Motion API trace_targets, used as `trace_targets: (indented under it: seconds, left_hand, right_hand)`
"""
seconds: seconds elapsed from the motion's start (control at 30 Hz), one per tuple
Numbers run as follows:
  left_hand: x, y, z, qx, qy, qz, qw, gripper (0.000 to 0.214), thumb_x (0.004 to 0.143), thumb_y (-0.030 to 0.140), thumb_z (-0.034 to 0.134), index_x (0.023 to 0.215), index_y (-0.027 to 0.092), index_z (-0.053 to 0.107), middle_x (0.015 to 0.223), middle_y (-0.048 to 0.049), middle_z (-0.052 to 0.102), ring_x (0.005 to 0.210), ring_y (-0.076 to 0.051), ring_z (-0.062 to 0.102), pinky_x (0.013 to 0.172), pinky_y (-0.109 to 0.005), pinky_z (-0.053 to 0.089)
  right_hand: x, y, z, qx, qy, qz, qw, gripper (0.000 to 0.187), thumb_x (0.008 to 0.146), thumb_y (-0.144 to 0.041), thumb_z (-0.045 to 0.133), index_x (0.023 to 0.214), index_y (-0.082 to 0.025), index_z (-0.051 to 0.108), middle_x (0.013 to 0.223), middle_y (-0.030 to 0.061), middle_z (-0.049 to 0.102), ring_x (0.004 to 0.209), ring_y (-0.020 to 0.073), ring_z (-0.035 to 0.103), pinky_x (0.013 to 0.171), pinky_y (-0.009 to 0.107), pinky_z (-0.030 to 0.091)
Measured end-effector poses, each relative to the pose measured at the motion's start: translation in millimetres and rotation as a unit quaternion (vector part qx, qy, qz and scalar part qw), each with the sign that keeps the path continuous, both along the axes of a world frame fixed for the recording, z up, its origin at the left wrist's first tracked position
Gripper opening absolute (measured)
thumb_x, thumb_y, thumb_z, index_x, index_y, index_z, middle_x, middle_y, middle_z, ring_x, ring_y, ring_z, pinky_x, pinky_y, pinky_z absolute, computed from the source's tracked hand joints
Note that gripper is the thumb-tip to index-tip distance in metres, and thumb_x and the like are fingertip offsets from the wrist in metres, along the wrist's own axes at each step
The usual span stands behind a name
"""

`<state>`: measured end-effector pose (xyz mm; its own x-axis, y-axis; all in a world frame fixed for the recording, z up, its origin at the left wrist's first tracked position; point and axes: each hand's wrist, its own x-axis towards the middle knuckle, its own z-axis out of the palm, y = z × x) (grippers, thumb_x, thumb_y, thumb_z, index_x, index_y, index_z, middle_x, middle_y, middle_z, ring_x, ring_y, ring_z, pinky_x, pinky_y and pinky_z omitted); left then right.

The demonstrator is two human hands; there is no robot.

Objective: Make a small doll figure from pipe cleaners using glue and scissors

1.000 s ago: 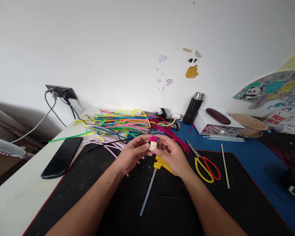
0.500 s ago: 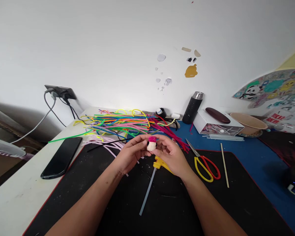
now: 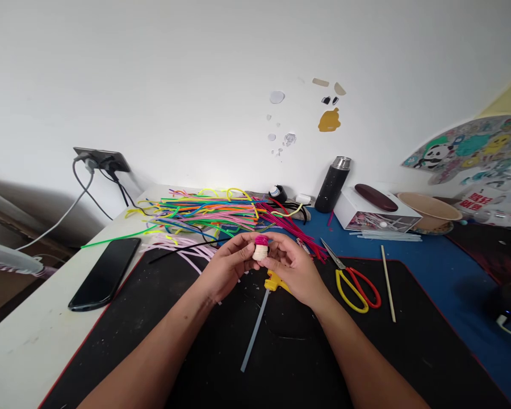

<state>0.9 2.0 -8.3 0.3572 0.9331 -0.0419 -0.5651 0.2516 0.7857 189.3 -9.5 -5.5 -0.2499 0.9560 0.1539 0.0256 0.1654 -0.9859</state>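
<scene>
Between my two hands is a small fuzzy figure [image 3: 261, 251], cream below with a magenta top, looking like wound pipe cleaner. My left hand [image 3: 226, 266] pinches its left side with the thumb in front. From the right, my right hand [image 3: 297, 268] closes on it, thumb near the lower edge. Fingers hide its back and sides. Beneath the hands a yellow glue gun [image 3: 274, 281] lies on the black mat [image 3: 221, 352], partly covered by my right hand. A translucent glue stick [image 3: 254, 332] sticks out of it toward me.
Colourful pipe cleaners [image 3: 213, 213] are heaped at the back. Scissors [image 3: 353, 287] and a thin wooden stick [image 3: 388, 284] lie to the right. A phone [image 3: 105, 274] rests on the left. Along the wall stand a black flask [image 3: 333, 184], a white box [image 3: 377, 210] and a bowl [image 3: 428, 207].
The small figure has turned or tilted slightly between my fingers, and a dark patch on its left side no longer shows. Both hands stay almost in place; the view has shifted slightly.
</scene>
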Motion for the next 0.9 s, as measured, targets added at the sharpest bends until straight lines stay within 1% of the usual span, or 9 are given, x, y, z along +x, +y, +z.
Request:
trace_targets:
  seconds: [0.2, 0.53, 0.73, 0.9]
  left_hand:
    - [1.5, -0.5, 1.3, 0.008, -0.005, -0.004, 1.000, 0.031, 0.080, 0.032, 0.091, 0.105, 0.018, 0.081, 0.095, -0.0049, 0.073, 0.076, -0.013, 0.063, 0.069, -0.024, 0.054]
    - [1.4, -0.2, -0.2, 0.004, -0.005, -0.002, 1.000, 0.033, 0.080, 0.031, 0.091, 0.106, 0.015, 0.080, 0.094, -0.0050, 0.072, 0.074, -0.013, 0.065, 0.069, -0.023, 0.056]
    - [1.5, 0.0, -0.4, -0.009, -0.001, 0.003, 1.000, 0.034, 0.079, 0.031, 0.092, 0.106, 0.015, 0.079, 0.095, -0.0055, 0.073, 0.076, -0.013, 0.067, 0.069, -0.023, 0.058]
    - [1.4, 0.3, 0.5, -0.011, 0.001, 0.005, 1.000, 0.032, 0.079, 0.031, 0.091, 0.105, 0.016, 0.080, 0.095, -0.0059, 0.073, 0.075, -0.013, 0.066, 0.069, -0.023, 0.058]
  right_hand:
    - [-0.3, -0.4, 0.4, -0.010, 0.013, 0.011, 1.000, 0.047, 0.089, -0.032, 0.077, 0.134, -0.028, 0.062, 0.101, 0.0020, 0.069, 0.094, 0.0220, 0.068, 0.087, 0.039, 0.053]
    - [-0.2, 0.5, -1.6, -0.009, 0.016, 0.011, 1.000, 0.048, 0.088, -0.032, 0.078, 0.133, -0.028, 0.063, 0.100, 0.0024, 0.069, 0.093, 0.0221, 0.067, 0.087, 0.039, 0.052]
    - [-0.1, 1.2, -1.4, -0.008, 0.017, 0.011, 1.000, 0.046, 0.088, -0.030, 0.077, 0.132, -0.029, 0.064, 0.103, 0.0019, 0.069, 0.094, 0.0214, 0.066, 0.085, 0.037, 0.052]
    - [-0.3, 1.6, -2.3, -0.007, 0.019, 0.006, 1.000, 0.048, 0.087, -0.030, 0.078, 0.133, -0.029, 0.064, 0.104, 0.0021, 0.070, 0.095, 0.0214, 0.066, 0.085, 0.037, 0.051]
